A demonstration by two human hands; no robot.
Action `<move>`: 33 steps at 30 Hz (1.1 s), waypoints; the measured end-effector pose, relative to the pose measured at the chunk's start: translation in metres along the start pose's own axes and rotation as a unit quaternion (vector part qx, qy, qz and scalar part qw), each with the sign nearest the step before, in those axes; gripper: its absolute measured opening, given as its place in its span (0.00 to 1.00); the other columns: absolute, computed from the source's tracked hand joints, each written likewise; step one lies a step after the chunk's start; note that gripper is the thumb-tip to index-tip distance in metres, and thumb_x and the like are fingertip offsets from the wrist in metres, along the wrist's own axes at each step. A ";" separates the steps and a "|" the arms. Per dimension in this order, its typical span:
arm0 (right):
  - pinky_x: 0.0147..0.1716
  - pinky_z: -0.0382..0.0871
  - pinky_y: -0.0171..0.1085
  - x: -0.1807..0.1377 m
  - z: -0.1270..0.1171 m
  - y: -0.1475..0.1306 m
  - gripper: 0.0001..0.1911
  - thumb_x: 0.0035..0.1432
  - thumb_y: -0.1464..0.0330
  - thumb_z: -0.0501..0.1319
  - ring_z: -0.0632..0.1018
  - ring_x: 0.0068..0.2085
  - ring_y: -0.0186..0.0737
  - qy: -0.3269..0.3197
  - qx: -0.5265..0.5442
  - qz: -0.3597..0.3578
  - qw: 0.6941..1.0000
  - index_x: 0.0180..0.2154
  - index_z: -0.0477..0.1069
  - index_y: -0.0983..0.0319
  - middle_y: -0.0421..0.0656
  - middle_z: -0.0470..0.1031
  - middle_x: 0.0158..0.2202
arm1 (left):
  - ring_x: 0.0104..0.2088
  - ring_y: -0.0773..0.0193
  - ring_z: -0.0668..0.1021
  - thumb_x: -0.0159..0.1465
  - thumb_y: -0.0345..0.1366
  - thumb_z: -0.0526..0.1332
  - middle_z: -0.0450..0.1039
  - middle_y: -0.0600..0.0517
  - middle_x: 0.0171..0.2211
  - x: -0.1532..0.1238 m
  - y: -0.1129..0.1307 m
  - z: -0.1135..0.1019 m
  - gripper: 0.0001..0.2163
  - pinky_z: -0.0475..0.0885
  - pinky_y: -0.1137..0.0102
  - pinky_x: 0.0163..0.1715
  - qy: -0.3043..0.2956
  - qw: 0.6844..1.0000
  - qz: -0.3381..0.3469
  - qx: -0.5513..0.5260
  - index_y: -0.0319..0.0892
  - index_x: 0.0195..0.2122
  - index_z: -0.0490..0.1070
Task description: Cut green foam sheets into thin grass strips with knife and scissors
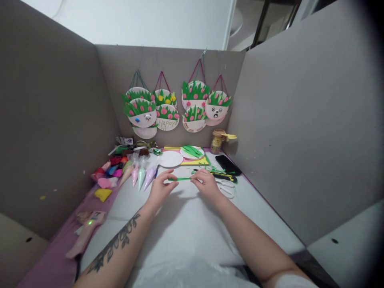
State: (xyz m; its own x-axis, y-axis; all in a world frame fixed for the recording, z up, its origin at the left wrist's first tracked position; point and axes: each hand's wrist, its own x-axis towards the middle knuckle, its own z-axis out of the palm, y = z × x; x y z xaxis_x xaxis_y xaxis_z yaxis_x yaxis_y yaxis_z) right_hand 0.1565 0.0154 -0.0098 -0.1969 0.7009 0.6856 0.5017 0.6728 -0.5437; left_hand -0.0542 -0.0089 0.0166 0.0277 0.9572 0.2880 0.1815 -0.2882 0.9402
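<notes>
Between my two hands a narrow green paper strip (183,179) is stretched level above the white table. My left hand (163,185) pinches its left end between thumb and fingers. The right end sits in the closed fingertips of my right hand (205,183). Just beyond them lies a white paper plate (170,159), with another plate (183,153) behind it carrying several green paper leaves (192,151). Green scraps (217,169) lie beside my right hand, near a black and yellow cutter (225,176) and white-handled scissors (225,188).
Piping bags (141,177) and coloured clay packets (109,172) fill the left side, with a pink glue gun (87,234) nearer. A black phone (228,165) and a brown-lidded jar (216,142) stand at the right back. Decorated plates (141,112) hang on the grey partition (108,80).
</notes>
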 end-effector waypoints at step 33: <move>0.41 0.57 0.44 -0.002 0.005 -0.020 0.04 0.56 0.69 0.65 0.71 0.39 0.44 0.000 -0.119 -0.044 0.992 0.32 0.79 0.56 0.43 0.76 0.30 | 0.32 0.61 0.79 0.54 0.36 0.67 0.80 0.50 0.30 -0.004 -0.007 0.003 0.03 0.72 0.69 0.36 -0.019 0.995 0.072 0.061 0.44 0.29 0.79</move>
State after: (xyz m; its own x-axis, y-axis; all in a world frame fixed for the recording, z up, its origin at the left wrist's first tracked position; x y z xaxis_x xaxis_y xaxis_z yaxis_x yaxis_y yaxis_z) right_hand 0.1423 0.0013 -0.0027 -0.2494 0.6424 0.7247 0.6672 0.6564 -0.3522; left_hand -0.0528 -0.0101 0.0080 0.0986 0.9072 0.4090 0.2910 -0.4193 0.8599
